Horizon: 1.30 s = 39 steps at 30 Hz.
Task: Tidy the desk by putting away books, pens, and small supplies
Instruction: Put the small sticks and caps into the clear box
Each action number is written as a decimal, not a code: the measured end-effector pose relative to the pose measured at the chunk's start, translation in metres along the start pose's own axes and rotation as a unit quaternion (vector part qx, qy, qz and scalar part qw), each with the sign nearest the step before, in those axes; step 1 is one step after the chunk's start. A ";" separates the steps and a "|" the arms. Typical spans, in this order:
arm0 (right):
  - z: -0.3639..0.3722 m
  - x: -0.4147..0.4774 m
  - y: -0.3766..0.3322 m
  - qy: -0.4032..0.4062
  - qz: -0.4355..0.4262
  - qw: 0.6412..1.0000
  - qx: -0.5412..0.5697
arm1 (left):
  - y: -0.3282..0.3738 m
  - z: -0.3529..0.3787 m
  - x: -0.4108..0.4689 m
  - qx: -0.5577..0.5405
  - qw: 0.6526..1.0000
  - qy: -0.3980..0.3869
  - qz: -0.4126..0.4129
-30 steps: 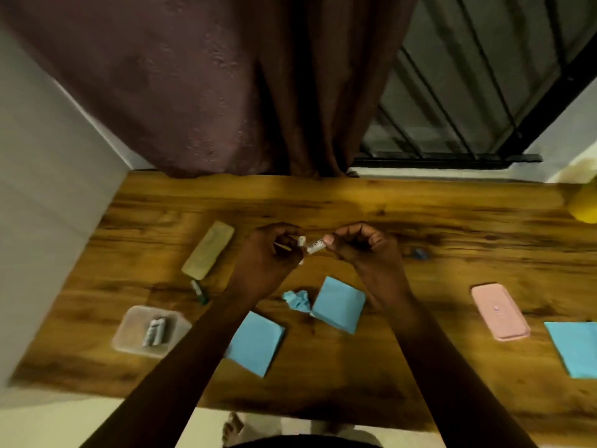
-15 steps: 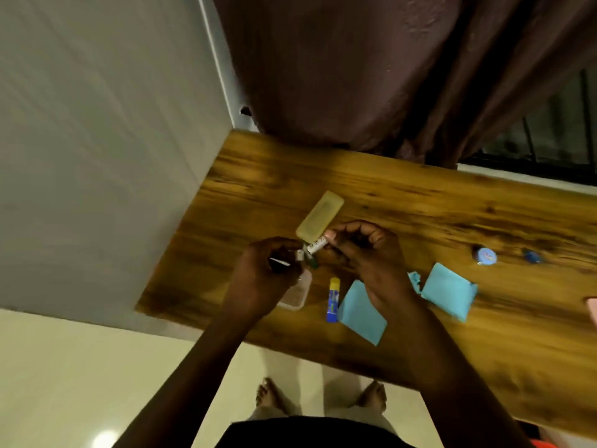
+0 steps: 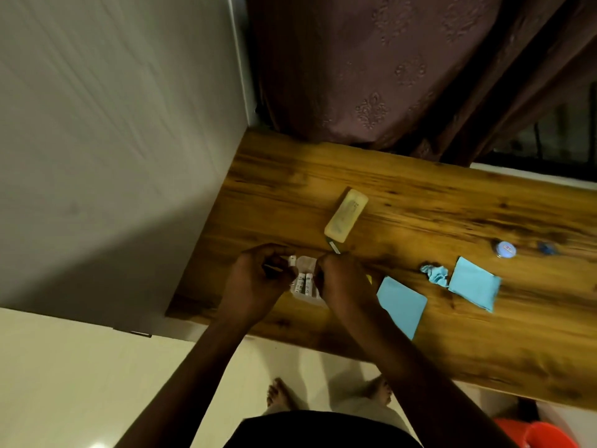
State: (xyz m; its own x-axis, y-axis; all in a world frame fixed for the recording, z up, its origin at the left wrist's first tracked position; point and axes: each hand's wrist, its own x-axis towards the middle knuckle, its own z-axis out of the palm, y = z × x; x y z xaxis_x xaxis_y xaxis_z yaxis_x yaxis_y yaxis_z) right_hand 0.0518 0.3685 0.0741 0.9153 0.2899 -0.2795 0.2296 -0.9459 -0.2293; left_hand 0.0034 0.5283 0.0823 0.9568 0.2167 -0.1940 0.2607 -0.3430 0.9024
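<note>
- Head view: my left grip (image 3: 258,279) pinches a small white piece (image 3: 292,260) just beside the clear box (image 3: 306,264) on the table (image 3: 420,195).
- My right grip (image 3: 342,279) curls over the box; whether it holds something, I cannot tell.
- Two white tubes (image 3: 303,284) lie inside.

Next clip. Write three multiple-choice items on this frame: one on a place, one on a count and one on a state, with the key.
1. Where is the clear container?
A. by the curtain
B. between the left hand and right hand
C. on the floor

2. How many flat blue paper squares lie on the desk?
A. one
B. two
C. four

3. What is the left hand doing?
A. lying flat on the desk
B. hanging at the side
C. pinching a small white piece

Key:
1 B: a hand sits on each side of it.
2 B: one is beside the right hand, one farther right.
3 C: its fingers curl round the piece.
</note>
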 end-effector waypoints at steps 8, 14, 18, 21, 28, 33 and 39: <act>0.001 -0.010 0.000 -0.021 0.021 0.994 0.102 | -0.003 0.004 0.000 0.012 0.999 -0.032 0.030; -0.008 -0.010 0.008 -0.016 0.040 0.988 0.150 | -0.002 0.012 0.001 0.009 0.998 -0.055 0.019; -0.014 -0.008 0.031 0.011 0.078 0.920 0.385 | 0.004 0.023 0.005 0.004 0.997 -0.075 0.017; -0.016 -0.008 0.037 0.014 0.081 0.892 0.445 | 0.011 0.033 0.004 -0.018 0.994 -0.108 0.023; -0.003 -0.007 0.027 0.080 0.042 0.981 0.173 | 0.000 0.031 0.007 0.020 0.997 -0.076 0.007; 0.007 -0.003 0.004 0.032 0.013 0.999 -0.035 | -0.011 0.018 0.010 0.055 0.997 -0.060 0.013; 0.015 0.007 -0.005 -0.006 0.039 0.998 -0.055 | -0.011 0.019 0.009 0.053 0.997 -0.061 0.018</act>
State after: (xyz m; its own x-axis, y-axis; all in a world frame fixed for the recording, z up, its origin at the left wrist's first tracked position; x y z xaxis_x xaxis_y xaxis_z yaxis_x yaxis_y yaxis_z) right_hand 0.0518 0.3774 0.0599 0.9279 0.2159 -0.3039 0.1933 -0.9757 -0.1029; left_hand 0.0113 0.5163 0.0634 0.9726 0.0919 -0.2133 0.2318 -0.4444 0.8653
